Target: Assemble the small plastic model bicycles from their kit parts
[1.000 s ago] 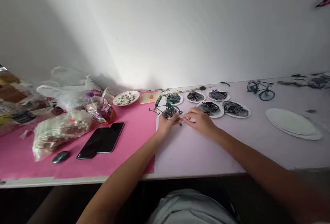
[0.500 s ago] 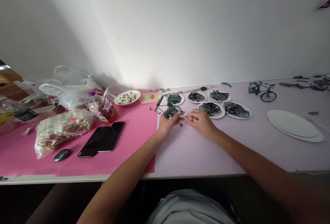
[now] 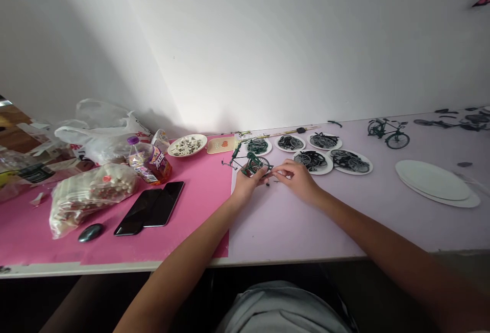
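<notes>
A small dark green model bicycle [image 3: 240,158] is tilted above the table, its rear wheel end held by my left hand [image 3: 248,182]. The handlebar end points up and left, and no front wheel shows on it. My right hand [image 3: 297,180] pinches at the wheel end of the model, fingertips close together; whatever small piece lies between them is too small to make out. Just below the fingers a tiny dark part [image 3: 267,185] lies on the table. Behind my hands stand white plates of bicycle parts, with dark green pieces [image 3: 257,146] on the nearest left one.
Further plates hold black wheels [image 3: 354,162] and black frame pieces [image 3: 324,141]. A complete model bicycle [image 3: 388,133] stands at the back right, near stacked white plates [image 3: 432,182]. On the pink left side are two phones [image 3: 163,204], a drink bottle [image 3: 153,162] and a plastic bag [image 3: 92,192].
My right fingers have closed in on the model's wheel end. The left hand still holds the bicycle in nearly the same pose; the whole view has shifted slightly.
</notes>
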Tool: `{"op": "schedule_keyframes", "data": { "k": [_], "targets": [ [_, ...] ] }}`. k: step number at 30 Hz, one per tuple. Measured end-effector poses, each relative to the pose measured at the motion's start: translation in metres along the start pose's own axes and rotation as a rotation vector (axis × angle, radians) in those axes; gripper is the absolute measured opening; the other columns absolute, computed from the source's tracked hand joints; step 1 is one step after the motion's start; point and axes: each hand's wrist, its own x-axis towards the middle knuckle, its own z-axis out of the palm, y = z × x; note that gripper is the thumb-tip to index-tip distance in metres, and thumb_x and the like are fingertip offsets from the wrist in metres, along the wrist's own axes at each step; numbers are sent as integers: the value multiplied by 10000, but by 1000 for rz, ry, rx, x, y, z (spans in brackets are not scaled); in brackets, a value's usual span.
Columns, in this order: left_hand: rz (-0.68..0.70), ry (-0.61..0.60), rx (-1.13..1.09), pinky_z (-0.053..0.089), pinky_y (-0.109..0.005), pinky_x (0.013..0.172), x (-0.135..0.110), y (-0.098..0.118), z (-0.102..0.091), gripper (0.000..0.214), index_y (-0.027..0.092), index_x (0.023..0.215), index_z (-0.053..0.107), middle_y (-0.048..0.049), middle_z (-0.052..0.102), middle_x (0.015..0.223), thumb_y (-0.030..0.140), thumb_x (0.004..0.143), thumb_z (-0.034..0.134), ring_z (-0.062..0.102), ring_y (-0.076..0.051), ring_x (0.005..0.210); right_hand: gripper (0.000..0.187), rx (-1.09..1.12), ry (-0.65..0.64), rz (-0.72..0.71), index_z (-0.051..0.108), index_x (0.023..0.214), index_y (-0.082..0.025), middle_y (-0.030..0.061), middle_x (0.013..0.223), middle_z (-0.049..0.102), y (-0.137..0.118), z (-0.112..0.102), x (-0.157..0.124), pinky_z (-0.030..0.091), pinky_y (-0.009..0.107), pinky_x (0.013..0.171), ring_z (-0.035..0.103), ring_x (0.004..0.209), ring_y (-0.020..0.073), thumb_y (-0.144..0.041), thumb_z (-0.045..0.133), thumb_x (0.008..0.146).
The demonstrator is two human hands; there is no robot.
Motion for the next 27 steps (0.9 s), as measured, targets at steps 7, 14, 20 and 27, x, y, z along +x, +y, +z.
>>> {"op": "schedule_keyframes", "data": {
  "k": [7,14,20,27],
  "targets": [
    [8,-20,-15,600,-339,788,1,-2,-1,457,156,904,627,-61,725,919,423,685,927,773,-270,937,157,16,114,18,821,916,-236,23,730,590,1,1,0,440,304,606,509,639,169,-363,729,898],
    [29,-32,54,621,-347,771,0,-1,-1,466,152,923,626,-76,729,945,453,708,910,772,-295,978,147,-11,80,63,785,878,-213,3,707,557,3,3,-1,420,292,606,498,637,159,-335,702,888],
    [73,37,89,647,-374,770,-1,-1,3,441,155,892,616,-71,724,916,405,691,919,784,-282,914,108,1,69,65,711,811,-210,-9,700,515,5,4,-1,408,287,605,477,639,157,-303,698,866],
    [90,46,80,651,-409,829,-3,2,5,426,153,905,621,-68,734,896,394,702,908,790,-275,892,144,16,60,62,617,781,-218,-15,709,493,4,5,-1,406,283,613,492,659,162,-307,664,884]
  ]
}}
